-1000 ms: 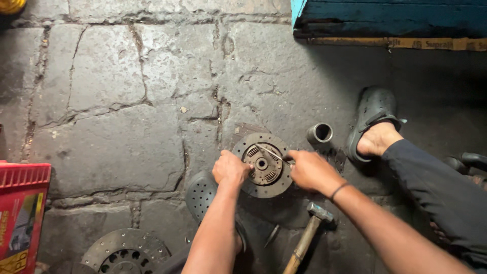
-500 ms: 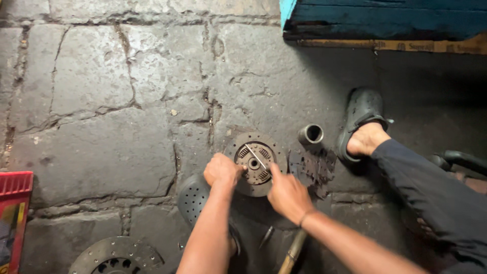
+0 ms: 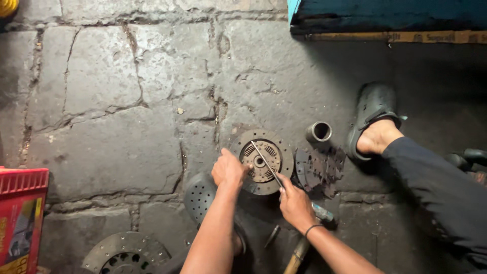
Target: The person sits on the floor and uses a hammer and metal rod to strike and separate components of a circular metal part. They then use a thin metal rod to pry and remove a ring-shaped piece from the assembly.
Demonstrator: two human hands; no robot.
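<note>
A red crate (image 3: 20,213), cut by the floor's left edge, hides its contents. On the cracked stone floor (image 3: 116,147) lies a clutch disc (image 3: 262,161); the left hand (image 3: 229,170) grips its rim, the right hand (image 3: 294,203) is closed around a thin screwdriver (image 3: 266,162) across its hub.

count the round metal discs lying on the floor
3: the disc under both hands, a perforated disc beside the left forearm, and a disc at the bottom edge. Others may be hidden.
</note>
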